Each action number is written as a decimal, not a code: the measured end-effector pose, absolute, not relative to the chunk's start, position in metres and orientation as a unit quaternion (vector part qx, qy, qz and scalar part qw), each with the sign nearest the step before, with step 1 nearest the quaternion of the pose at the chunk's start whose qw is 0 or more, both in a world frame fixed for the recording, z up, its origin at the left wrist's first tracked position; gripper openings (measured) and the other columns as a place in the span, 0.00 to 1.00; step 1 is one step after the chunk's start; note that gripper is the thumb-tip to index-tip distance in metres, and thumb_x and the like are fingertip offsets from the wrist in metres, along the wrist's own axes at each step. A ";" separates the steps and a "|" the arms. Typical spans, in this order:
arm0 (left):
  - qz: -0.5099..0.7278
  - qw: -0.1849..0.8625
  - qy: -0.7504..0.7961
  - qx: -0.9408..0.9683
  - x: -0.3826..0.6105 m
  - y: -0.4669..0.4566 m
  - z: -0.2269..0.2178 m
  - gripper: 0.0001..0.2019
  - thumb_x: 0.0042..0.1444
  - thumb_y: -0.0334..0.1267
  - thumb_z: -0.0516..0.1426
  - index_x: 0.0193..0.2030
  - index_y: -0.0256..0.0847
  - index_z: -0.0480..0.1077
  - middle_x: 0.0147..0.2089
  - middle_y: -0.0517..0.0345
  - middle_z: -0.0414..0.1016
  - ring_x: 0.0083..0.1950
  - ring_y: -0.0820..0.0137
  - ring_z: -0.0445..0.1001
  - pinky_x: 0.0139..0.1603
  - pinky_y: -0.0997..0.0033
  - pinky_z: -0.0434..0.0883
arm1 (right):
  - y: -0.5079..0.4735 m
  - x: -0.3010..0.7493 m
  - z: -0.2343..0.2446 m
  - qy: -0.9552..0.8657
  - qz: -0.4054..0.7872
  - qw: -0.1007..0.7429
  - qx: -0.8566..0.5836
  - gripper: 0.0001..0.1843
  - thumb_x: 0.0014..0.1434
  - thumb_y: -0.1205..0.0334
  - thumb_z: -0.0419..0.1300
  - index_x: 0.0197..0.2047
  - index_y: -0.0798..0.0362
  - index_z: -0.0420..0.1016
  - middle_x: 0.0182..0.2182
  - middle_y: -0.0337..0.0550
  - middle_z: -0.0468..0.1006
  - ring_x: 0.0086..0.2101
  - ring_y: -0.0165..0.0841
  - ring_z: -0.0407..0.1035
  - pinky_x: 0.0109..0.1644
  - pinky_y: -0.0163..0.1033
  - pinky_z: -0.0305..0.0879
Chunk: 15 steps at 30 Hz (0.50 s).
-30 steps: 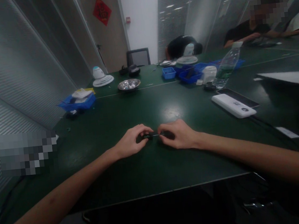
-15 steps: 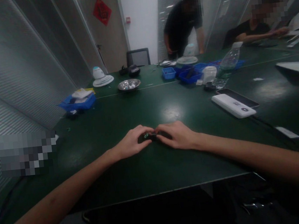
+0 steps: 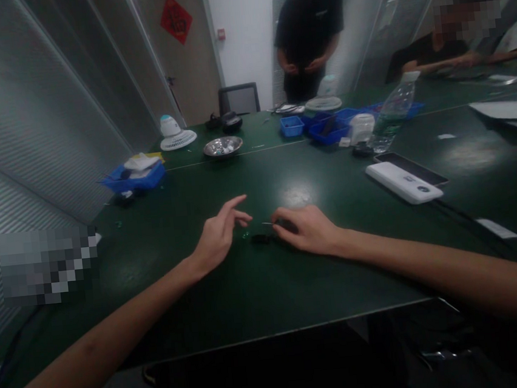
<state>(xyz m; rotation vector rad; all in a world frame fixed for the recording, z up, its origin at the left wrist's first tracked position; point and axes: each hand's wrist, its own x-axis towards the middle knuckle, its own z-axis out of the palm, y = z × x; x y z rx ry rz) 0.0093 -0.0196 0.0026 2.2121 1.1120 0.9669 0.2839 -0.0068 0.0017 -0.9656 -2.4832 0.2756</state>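
Now our right hand (image 3: 310,230) pinches a thin pin (image 3: 268,223) pointing left toward the small black part (image 3: 259,239) on the counter (image 3: 259,291), just below it, while our left hand (image 3: 219,237) hovers spread, empty, alongside.

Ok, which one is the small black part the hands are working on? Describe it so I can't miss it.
Start at the near edge of the dark green table, where two bare forearms meet. The small black part lies flat between the open left hand and the right hand, which pinches a thin metal pin. It is darker and longer than the tiny green speck beside it.
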 end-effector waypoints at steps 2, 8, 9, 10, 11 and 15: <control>0.397 0.227 0.417 0.785 0.004 -0.017 0.003 0.25 0.75 0.32 0.42 0.77 0.46 0.50 0.67 0.45 0.70 0.47 0.68 0.79 0.48 0.64 0.76 | -0.007 0.284 0.002 -0.903 0.106 0.228 -0.349 0.12 0.71 0.56 0.56 0.50 0.54 0.75 0.29 0.39 0.77 0.25 0.29 0.66 0.32 0.35 0.55; 0.307 0.138 0.388 0.858 0.002 -0.017 0.011 0.23 0.65 0.25 0.50 0.63 0.44 0.70 0.73 0.49 0.61 0.68 0.57 0.65 0.63 0.51 0.67 | -0.007 0.284 0.002 -0.902 0.103 0.229 -0.351 0.12 0.71 0.56 0.56 0.50 0.54 0.75 0.28 0.39 0.77 0.25 0.29 0.66 0.31 0.35 0.55; 0.268 0.132 0.371 0.879 0.003 -0.018 0.012 0.19 0.65 0.28 0.53 0.60 0.44 0.72 0.68 0.48 0.68 0.67 0.55 0.65 0.65 0.49 0.64 | -0.006 0.284 0.002 -0.901 0.101 0.229 -0.353 0.12 0.71 0.56 0.56 0.50 0.54 0.75 0.28 0.39 0.77 0.25 0.29 0.66 0.31 0.35 0.55; 0.234 0.130 0.354 0.896 0.005 -0.019 0.012 0.15 0.66 0.32 0.56 0.58 0.43 0.73 0.62 0.48 0.73 0.65 0.55 0.66 0.65 0.48 0.63 | -0.006 0.284 0.001 -0.901 0.098 0.227 -0.355 0.12 0.71 0.56 0.56 0.50 0.54 0.75 0.28 0.39 0.77 0.25 0.29 0.66 0.32 0.35 0.55; 0.207 0.130 0.340 0.908 0.006 -0.020 0.013 0.13 0.66 0.36 0.59 0.56 0.43 0.74 0.59 0.48 0.75 0.63 0.55 0.68 0.64 0.49 0.63 | -0.006 0.284 0.001 -0.901 0.096 0.227 -0.357 0.12 0.70 0.56 0.56 0.50 0.54 0.75 0.28 0.39 0.77 0.25 0.30 0.66 0.32 0.35 0.55; 0.165 0.132 0.316 0.925 0.004 -0.016 0.013 0.11 0.67 0.44 0.60 0.51 0.42 0.76 0.54 0.49 0.76 0.57 0.57 0.71 0.59 0.53 0.64 | -0.005 0.284 0.000 -0.901 0.089 0.232 -0.357 0.12 0.70 0.56 0.57 0.50 0.54 0.75 0.28 0.39 0.77 0.25 0.30 0.66 0.32 0.35 0.55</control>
